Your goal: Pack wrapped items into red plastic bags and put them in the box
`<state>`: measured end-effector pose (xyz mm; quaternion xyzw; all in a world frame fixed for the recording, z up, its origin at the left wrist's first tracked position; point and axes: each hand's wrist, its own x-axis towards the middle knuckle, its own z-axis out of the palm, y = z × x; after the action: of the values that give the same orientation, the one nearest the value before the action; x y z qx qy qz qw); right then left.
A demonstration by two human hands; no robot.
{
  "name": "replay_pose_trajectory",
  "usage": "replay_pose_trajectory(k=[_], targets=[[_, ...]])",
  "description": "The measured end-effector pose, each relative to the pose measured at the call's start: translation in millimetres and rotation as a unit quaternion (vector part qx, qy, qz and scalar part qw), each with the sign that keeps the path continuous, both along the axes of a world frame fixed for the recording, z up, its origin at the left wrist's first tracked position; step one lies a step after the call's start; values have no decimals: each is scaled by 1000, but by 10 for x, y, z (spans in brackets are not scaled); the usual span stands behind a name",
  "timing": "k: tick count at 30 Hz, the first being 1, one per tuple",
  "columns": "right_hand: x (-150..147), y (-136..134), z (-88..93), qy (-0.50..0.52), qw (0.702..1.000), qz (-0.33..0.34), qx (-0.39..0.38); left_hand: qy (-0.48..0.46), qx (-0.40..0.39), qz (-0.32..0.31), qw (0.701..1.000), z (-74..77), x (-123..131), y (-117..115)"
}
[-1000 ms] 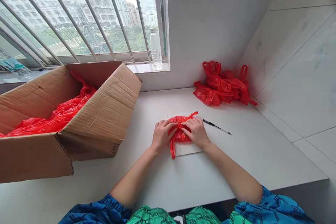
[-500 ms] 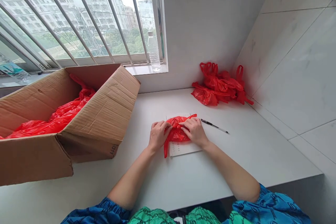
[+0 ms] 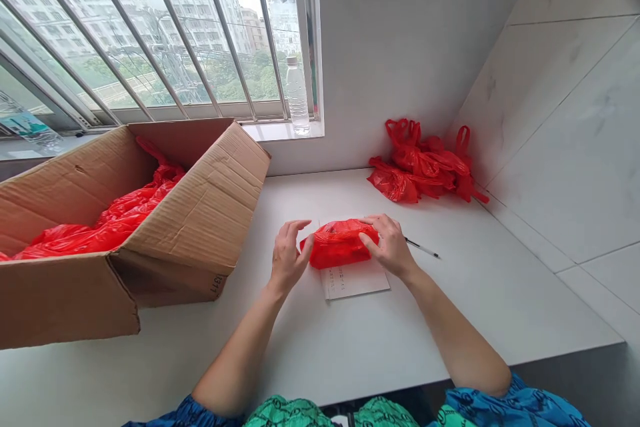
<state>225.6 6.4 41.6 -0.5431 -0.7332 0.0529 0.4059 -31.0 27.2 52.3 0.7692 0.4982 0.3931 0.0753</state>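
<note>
A folded red plastic bag (image 3: 338, 247) lies across the top of a white paper sheet (image 3: 356, 279) on the white table (image 3: 380, 333). My right hand (image 3: 389, 247) grips the bag's right end with curled fingers. At the bag's left end sits my left hand (image 3: 287, 255), fingers partly spread, its thumb and fingertips touching the plastic. A black pen (image 3: 423, 248) lies just right of my right hand, partly hidden by it.
A large open cardboard box (image 3: 150, 227) holding red bags (image 3: 110, 220) stands at the left. A pile of folded red bags (image 3: 425, 163) sits in the back right corner. A plastic water bottle (image 3: 297, 95) stands on the sill of a barred window.
The bag's loose tails are now tucked in, and it is a compact bundle. My hands have moved apart from the bag's middle to its two ends.
</note>
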Motion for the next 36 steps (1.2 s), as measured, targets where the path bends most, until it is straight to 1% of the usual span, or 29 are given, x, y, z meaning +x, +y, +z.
replay_pose_trajectory(k=[3, 4, 5, 6, 7, 9, 11, 13, 15, 16, 18, 19, 20, 21, 22, 23, 24, 25, 26, 28, 30, 31, 33, 34, 36], targets=[[-178, -50, 16, -15, 999, 40, -8, 99, 21, -108, 989, 75, 191, -91], [-203, -62, 23, -15, 999, 48, -9, 118, 25, -125, 985, 84, 229, -102], [-203, -68, 31, -5, 999, 49, -9, 120, 27, -126, 984, 85, 248, -102], [-180, -69, 38, 19, 999, 38, -9, 102, 25, -113, 988, 82, 247, -92], [-136, -65, 46, 57, 998, 17, -11, 63, 19, -92, 994, 79, 230, -74], [-2, -37, 60, 161, 986, -33, -23, -67, -8, -41, 997, 82, 165, -26], [144, 2, 80, 268, 961, -56, -38, -215, -43, -8, 976, 109, 94, 18], [251, 19, 130, 346, 937, -46, -34, -318, -69, -13, 946, 164, 50, 35], [285, -25, 234, 377, 925, -40, 23, -358, -86, -48, 928, 240, 41, 11], [271, -77, 308, 372, 924, -45, 73, -357, -90, -67, 927, 285, 46, -15], [184, -232, 479, 322, 926, -45, 190, -326, -81, -99, 937, 384, 65, -90], [117, -321, 567, 281, 929, -29, 240, -304, -72, -112, 943, 437, 75, -132], [37, -407, 646, 234, 933, 7, 275, -283, -64, -125, 949, 488, 84, -175], [-51, -478, 711, 180, 938, 55, 290, -268, -59, -139, 951, 536, 92, -215], [-140, -527, 755, 124, 945, 104, 284, -258, -57, -157, 952, 578, 97, -252], [-226, -548, 775, 72, 953, 142, 258, -253, -57, -178, 949, 613, 99, -285], [-301, -539, 768, 22, 962, 163, 218, -248, -61, -204, 945, 637, 98, -312], [-359, -504, 733, -24, 972, 163, 169, -244, -67, -229, 940, 651, 92, -335], [-397, -448, 674, -68, 980, 146, 117, -238, -76, -248, 936, 656, 81, -351], [-400, -310, 509, -149, 986, 76, 22, -216, -93, -256, 938, 647, 42, -368], [-322, -195, 336, -205, 978, 7, -45, -159, -94, -229, 956, 638, -9, -369], [-265, -161, 270, -219, 973, -11, -68, -114, -85, -212, 967, 640, -31, -365], [-154, -147, 213, -228, 969, -14, -93, -7, -65, -195, 979, 661, -48, -359], [-111, -163, 225, -227, 969, 0, -101, 43, -61, -195, 978, 675, -39, -358], [-66, -220, 321, -213, 968, 33, -127, 122, -63, -207, 969, 690, 16, -362]])
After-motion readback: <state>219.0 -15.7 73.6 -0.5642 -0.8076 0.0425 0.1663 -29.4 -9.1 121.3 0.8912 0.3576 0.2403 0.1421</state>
